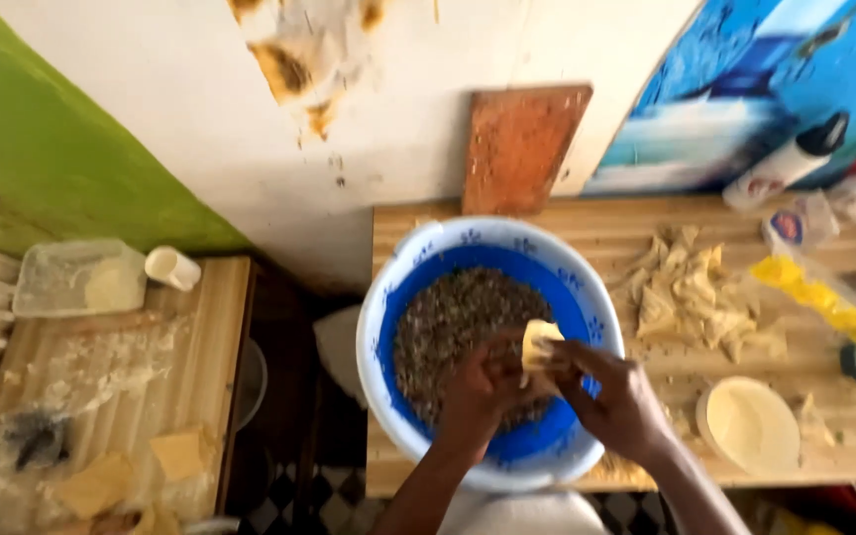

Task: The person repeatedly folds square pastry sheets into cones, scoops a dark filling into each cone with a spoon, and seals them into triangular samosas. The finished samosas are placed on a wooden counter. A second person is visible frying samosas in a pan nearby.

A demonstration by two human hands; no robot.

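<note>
Left of blue basin [388, 297]: floured board, plastic tub, small cup. Over basin's dark minced filling [453, 322]: left hand [478, 391] and right hand [618, 401], fingers pinched narrow around pale pastry pocket [539, 344]. Filling step, apparently; next calls for sealing. Right of basin: folded pastry pile [695, 292], white lid.

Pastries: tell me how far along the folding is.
Done: a pile of folded pastries lies on the table, right of the bowl. In hand: both hands, left and right, hold one pastry piece over the filling. Left: plenty of filling remains in the bowl.
</note>
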